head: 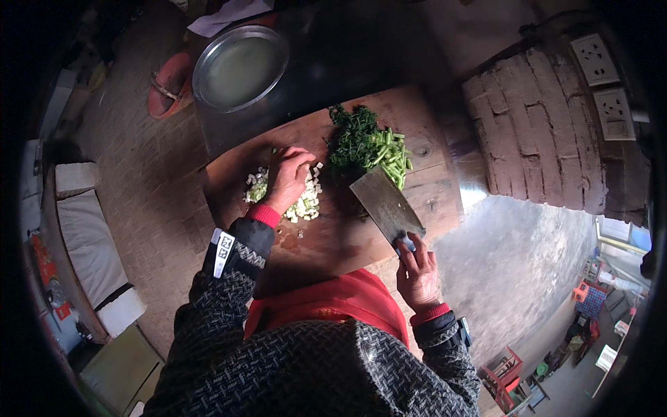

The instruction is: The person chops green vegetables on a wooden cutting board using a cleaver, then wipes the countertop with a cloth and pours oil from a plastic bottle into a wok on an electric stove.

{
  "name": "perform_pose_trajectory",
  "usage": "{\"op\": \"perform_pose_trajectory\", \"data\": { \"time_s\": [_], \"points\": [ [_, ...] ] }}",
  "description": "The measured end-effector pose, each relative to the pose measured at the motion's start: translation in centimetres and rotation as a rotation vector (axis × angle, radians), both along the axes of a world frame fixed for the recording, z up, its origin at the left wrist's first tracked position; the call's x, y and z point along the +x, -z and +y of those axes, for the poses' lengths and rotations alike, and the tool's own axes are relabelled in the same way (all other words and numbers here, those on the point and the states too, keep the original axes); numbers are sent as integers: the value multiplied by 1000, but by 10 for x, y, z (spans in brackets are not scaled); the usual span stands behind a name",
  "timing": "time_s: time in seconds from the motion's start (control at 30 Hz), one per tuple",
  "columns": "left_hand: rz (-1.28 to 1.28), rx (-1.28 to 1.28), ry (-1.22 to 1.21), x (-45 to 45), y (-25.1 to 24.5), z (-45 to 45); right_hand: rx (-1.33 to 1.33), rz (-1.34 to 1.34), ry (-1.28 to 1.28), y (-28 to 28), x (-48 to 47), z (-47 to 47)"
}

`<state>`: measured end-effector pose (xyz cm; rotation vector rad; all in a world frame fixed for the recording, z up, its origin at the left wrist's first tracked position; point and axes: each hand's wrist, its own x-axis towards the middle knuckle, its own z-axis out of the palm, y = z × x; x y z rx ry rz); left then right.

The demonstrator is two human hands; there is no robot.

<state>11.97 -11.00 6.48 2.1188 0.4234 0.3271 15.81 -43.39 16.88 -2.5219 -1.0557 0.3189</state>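
Note:
On the wooden cutting board (pixel 338 245) lies a pile of diced pale-green and white vegetable (pixel 302 208). My left hand (pixel 289 177) is over this pile, fingers bent down into it; its palm side is hidden, so whether it grasps any pieces is unclear. At the board's near right edge, my right hand (pixel 419 273) has its fingers around the handle of a cleaver (pixel 388 203). The broad blade is turned flat side up and points toward chopped dark leafy greens (pixel 351 135) and cut green stems (pixel 391 156), with its far end close to the stems.
A round metal basin (pixel 242 68) of cloudy liquid stands beyond the board on a dark surface. A red bucket (pixel 169 86) is at the far left. On the right rises a brick wall (pixel 531 130) with electrical sockets (pixel 596 60). A cushioned seat (pixel 91 245) is at left.

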Motion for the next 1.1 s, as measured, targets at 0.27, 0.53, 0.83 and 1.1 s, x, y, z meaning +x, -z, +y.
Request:
{"op": "perform_pose_trajectory", "data": {
  "time_s": [0.27, 0.53, 0.83, 1.1],
  "points": [
    [-85, -153, -164, -18, -30, -30, 450, 393, 488, 30, 19, -41],
    [-5, -238, -314, -78, -42, -50, 846, 831, 796, 76, 67, -59],
    [79, -365, -477, -123, -37, -78, 571, 715, 671, 126, 71, -69],
    [164, -269, -487, -146, -23, -96, -251, 262, 411, 91, 87, -51]
  ]
}}
